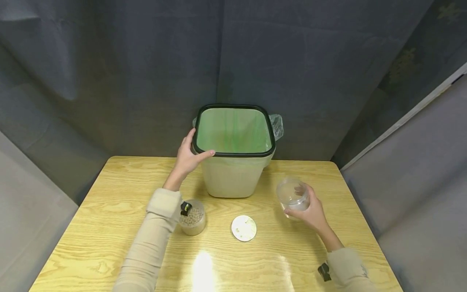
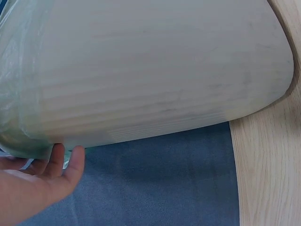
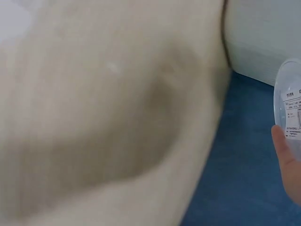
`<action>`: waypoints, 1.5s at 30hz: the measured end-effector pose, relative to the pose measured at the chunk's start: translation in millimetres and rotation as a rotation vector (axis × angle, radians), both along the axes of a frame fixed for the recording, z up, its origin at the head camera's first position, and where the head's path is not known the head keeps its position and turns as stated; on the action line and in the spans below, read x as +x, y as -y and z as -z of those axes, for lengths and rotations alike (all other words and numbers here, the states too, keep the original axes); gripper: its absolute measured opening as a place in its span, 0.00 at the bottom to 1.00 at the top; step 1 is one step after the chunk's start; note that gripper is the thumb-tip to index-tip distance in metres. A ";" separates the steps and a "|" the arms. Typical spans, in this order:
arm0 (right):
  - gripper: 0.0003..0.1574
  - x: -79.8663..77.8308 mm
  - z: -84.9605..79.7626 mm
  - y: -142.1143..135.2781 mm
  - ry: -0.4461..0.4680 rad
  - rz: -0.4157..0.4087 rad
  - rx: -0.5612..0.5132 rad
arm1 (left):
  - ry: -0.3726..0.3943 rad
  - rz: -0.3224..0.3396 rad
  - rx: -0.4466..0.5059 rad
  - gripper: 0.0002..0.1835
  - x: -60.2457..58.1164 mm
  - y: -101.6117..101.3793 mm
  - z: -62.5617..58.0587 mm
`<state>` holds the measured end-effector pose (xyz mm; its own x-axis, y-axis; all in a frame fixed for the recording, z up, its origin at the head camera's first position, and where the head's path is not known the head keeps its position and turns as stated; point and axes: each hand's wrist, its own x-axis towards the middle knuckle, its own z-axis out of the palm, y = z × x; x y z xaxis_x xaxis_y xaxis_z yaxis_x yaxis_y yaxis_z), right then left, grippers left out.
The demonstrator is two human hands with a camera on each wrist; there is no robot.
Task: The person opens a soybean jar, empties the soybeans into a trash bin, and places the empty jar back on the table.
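A pale trash bin (image 1: 233, 176) with a black rim and a green liner bag (image 1: 233, 129) stands at the back of the table. My left hand (image 1: 186, 158) is spread at its front left corner, thumb on the front rim and fingers along the left side. The left wrist view shows those fingers (image 2: 75, 165) against the bin's edge. To the right of the bin my right hand (image 1: 310, 209) holds a clear plastic jar (image 1: 292, 190), tilted above the table. A printed label (image 3: 292, 113) shows on the jar in the right wrist view.
A clear jar of small beige pellets or beans (image 1: 192, 219) stands by my left forearm. A round white lid or disc (image 1: 243, 228) with yellowish marks lies at mid-table. Liner plastic (image 1: 277, 126) sticks out past the bin's right side. A dark curtain (image 1: 164, 81) hangs behind.
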<state>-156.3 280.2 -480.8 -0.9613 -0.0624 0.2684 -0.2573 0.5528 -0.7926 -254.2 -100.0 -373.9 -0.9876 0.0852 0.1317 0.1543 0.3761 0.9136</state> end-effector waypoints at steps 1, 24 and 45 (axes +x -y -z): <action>0.60 3.3 1.0 2.1 0.019 -0.003 -0.018 | 0.000 0.000 0.000 0.52 -0.1 0.0 0.0; 0.60 16.0 92.3 11.4 0.202 0.054 -0.084 | -0.002 -0.006 -0.003 0.52 -2.6 -0.1 1.5; 0.71 27.4 100.0 6.2 0.241 0.024 -0.033 | -0.020 -0.001 0.000 0.51 -1.4 -4.0 -1.2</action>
<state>-128.9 274.0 -580.8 -0.9989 -0.0340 0.0324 -0.0455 0.5291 -0.8474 -255.6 -96.0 -372.6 -0.9849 0.0846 0.1512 0.1721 0.3760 0.9105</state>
